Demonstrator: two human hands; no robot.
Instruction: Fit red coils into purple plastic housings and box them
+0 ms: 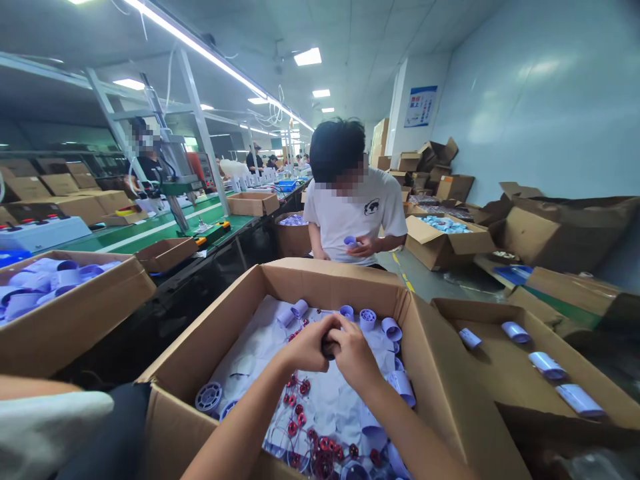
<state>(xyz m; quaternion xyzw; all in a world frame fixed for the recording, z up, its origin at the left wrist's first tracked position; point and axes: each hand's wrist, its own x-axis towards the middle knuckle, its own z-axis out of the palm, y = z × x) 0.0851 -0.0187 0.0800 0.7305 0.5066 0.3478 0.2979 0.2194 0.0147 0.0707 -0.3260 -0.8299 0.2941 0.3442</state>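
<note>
Over the middle of a large cardboard box (200,333), my left hand (309,343) and my right hand (356,353) meet, fingertips pressed together. Both are closed around something dark that is mostly hidden by the fingers; I cannot make out its kind. Below them, small red round parts (301,420) with thin wires lie strung out on white paper (255,350), heaped thickest near the box's front. Purple plastic cylinders stand or lie along the sides, among them one with a spoked end (368,320) past my right hand and another spoked cylinder (209,397) at the left.
Across the box a person in a white shirt (345,220) holds a purple cup-shaped part (350,241). A carton of purple parts (45,283) stands left, beside a green workbench (115,237) with a press. At right, an open carton (500,373) holds several purple cylinders.
</note>
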